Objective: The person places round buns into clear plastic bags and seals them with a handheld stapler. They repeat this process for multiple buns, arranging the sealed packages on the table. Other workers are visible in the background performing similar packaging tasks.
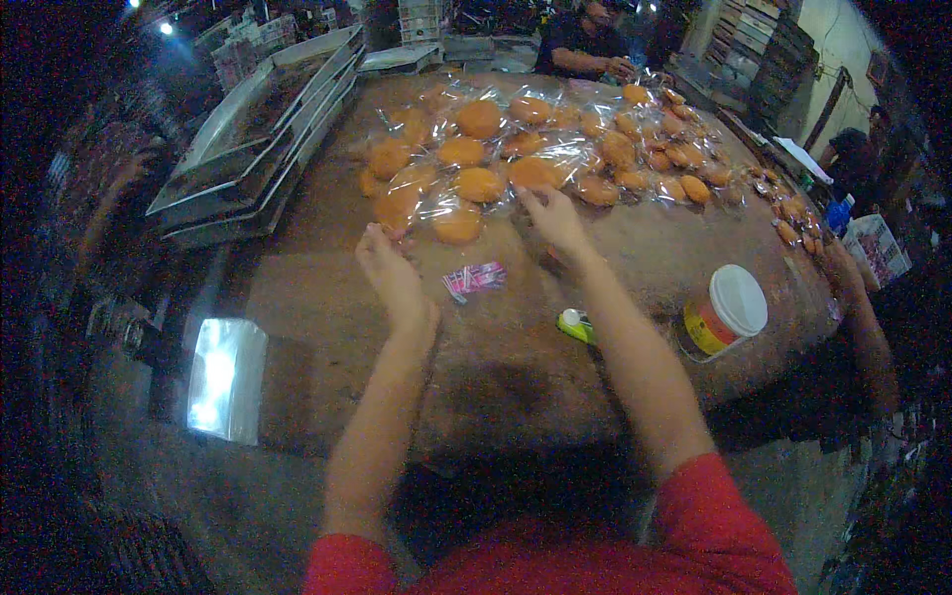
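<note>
Clear plastic bags of round orange-brown baked goods (479, 185) lie in a wide heap on the brown table. At the near left edge of the heap, my left hand (387, 260) has its fingers bent at a bag's edge. My right hand (552, 216) touches the near edge of the bagged goods, thumb and fingers close together. Between my forearms lies a small pile of pink and white printed slips (476, 278). A green and white tool (577, 326), partly covered by my right forearm, rests beside it. Whether either hand pinches plastic is unclear.
Stacked metal trays (275, 156) stand at the back left. A stack of shiny clear plastic bags (227, 381) lies at the near left edge. A white-lidded tub (725, 312) stands at right. A person (587, 44) works across the table; another person's arm (863, 320) reaches in at right.
</note>
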Demonstrator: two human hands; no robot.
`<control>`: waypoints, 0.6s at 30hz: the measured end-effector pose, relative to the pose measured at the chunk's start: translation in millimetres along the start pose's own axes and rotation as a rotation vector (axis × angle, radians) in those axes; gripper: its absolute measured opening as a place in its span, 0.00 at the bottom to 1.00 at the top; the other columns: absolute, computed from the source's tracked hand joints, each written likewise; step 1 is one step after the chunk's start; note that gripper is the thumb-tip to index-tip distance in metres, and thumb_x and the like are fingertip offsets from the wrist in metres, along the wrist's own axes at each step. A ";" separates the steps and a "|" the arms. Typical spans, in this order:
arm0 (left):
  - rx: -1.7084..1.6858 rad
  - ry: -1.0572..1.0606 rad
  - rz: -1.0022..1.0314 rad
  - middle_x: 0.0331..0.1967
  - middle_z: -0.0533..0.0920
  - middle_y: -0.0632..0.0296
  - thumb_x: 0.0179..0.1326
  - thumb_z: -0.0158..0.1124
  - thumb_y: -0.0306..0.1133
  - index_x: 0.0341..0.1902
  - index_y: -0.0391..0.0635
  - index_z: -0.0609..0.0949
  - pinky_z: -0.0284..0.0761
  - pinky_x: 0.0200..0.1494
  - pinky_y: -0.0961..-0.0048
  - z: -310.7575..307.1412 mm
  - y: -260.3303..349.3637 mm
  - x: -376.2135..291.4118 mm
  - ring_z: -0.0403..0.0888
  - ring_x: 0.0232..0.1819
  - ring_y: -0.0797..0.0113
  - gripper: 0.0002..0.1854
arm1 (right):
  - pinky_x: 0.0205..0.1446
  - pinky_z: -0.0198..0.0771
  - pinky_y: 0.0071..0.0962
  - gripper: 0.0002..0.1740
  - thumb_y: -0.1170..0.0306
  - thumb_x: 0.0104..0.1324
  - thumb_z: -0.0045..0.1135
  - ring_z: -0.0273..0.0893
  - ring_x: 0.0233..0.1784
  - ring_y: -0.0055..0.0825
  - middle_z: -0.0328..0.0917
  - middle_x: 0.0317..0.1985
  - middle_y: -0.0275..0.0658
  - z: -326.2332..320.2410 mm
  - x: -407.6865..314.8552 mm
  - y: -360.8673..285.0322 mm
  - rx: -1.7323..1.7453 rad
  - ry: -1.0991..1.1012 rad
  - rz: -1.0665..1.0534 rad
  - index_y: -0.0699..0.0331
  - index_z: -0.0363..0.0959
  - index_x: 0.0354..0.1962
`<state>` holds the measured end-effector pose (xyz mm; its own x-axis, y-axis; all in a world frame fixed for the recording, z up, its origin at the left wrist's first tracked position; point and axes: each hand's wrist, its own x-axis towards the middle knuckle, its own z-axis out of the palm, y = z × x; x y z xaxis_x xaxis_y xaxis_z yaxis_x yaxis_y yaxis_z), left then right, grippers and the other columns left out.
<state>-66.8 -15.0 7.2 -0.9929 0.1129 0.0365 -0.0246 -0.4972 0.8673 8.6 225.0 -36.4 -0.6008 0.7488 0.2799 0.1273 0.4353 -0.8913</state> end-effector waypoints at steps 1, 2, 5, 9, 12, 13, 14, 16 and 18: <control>-0.010 -0.015 0.004 0.38 0.79 0.64 0.75 0.49 0.47 0.52 0.48 0.72 0.70 0.36 0.72 0.3 0.1 -0.1 0.75 0.37 0.73 0.16 | 0.48 0.75 0.36 0.29 0.50 0.65 0.63 0.83 0.42 0.38 0.84 0.40 0.50 6.4 13.0 2.2 -0.010 -0.004 0.088 0.72 0.79 0.44; -0.020 -0.013 -0.006 0.38 0.78 0.65 0.76 0.49 0.48 0.51 0.48 0.72 0.69 0.39 0.73 0.6 -0.2 -0.6 0.74 0.37 0.73 0.16 | 0.48 0.75 0.36 0.29 0.51 0.64 0.64 0.83 0.42 0.37 0.85 0.40 0.49 16.3 21.9 4.3 0.051 -0.015 0.104 0.72 0.79 0.44; -0.039 -0.014 -0.025 0.38 0.77 0.65 0.76 0.47 0.48 0.50 0.45 0.72 0.68 0.44 0.72 0.2 -1.7 -0.7 0.73 0.39 0.73 0.17 | 0.46 0.75 0.36 0.28 0.52 0.61 0.67 0.83 0.42 0.34 0.85 0.39 0.45 46.0 42.4 2.3 0.224 -0.004 0.204 0.72 0.80 0.42; -0.014 -0.033 -0.025 0.38 0.78 0.66 0.75 0.49 0.49 0.50 0.48 0.74 0.68 0.40 0.74 -1.8 -7.2 3.8 0.75 0.38 0.73 0.17 | 0.43 0.75 0.35 0.27 0.56 0.55 0.73 0.82 0.42 0.32 0.84 0.38 0.44 65.7 49.2 -7.9 0.246 -0.031 0.254 0.71 0.80 0.41; 0.032 -0.058 -0.027 0.37 0.79 0.68 0.74 0.51 0.49 0.50 0.50 0.74 0.67 0.36 0.76 -2.9 -11.1 7.3 0.76 0.37 0.75 0.16 | 0.40 0.74 0.33 0.28 0.57 0.52 0.75 0.80 0.41 0.31 0.83 0.39 0.43 61.6 46.3 -16.7 0.162 -0.099 0.185 0.69 0.78 0.43; 0.043 -0.069 -0.030 0.37 0.79 0.68 0.74 0.51 0.49 0.49 0.50 0.75 0.66 0.36 0.76 -3.3 -11.8 7.4 0.76 0.37 0.76 0.16 | 0.40 0.74 0.33 0.28 0.57 0.51 0.76 0.79 0.39 0.30 0.82 0.37 0.41 58.9 43.7 -20.3 0.131 -0.078 0.129 0.68 0.76 0.42; 0.041 -0.089 -0.046 0.37 0.79 0.68 0.73 0.52 0.49 0.49 0.50 0.75 0.67 0.36 0.76 -3.6 -12.3 7.6 0.76 0.37 0.76 0.16 | 0.39 0.73 0.33 0.28 0.57 0.50 0.77 0.77 0.37 0.30 0.80 0.36 0.40 56.6 40.5 -24.0 0.097 -0.055 0.072 0.67 0.75 0.40; 0.030 -0.135 -0.090 0.37 0.79 0.69 0.73 0.53 0.48 0.48 0.50 0.75 0.67 0.37 0.75 -4.2 -10.7 7.5 0.76 0.38 0.76 0.14 | 0.39 0.72 0.32 0.29 0.58 0.49 0.78 0.74 0.35 0.29 0.77 0.34 0.38 50.2 32.6 -33.5 0.032 0.040 -0.083 0.65 0.71 0.39; 0.051 -0.125 -0.100 0.37 0.79 0.68 0.72 0.55 0.46 0.48 0.49 0.76 0.68 0.39 0.75 -4.5 -6.0 8.4 0.76 0.38 0.76 0.14 | 0.40 0.72 0.31 0.29 0.58 0.49 0.78 0.72 0.35 0.29 0.74 0.33 0.37 41.4 26.1 -44.9 -0.023 0.188 -0.281 0.64 0.68 0.38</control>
<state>-75.5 -14.9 0.0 -0.9636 0.2672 0.0078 -0.1132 -0.4343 0.8936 -45.4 204.3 -3.8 -0.4589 0.6761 0.5764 -0.0038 0.6473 -0.7623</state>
